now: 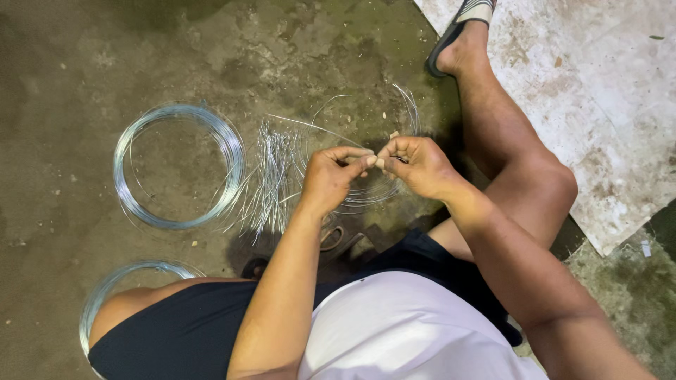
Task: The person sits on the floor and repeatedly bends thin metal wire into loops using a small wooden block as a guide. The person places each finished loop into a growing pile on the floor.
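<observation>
a: both sets of fingers are pinched shut. the left hand and right hand meet thumb to thumb on a thin wire, which runs between the fingertips.

b: and the rest of that wire?

a: it loops down just below and beyond the fingers into a loose coil on the concrete floor. left of the left fingers lies a pile of cut wire pieces, and farther left a neat wire coil.

b: what might go wrong?

a: my guess: the springy wire could slip from the pinch and whip back, or its sharp end could prick a fingertip. the loose loops could also tangle with the cut pieces so close by.
</observation>
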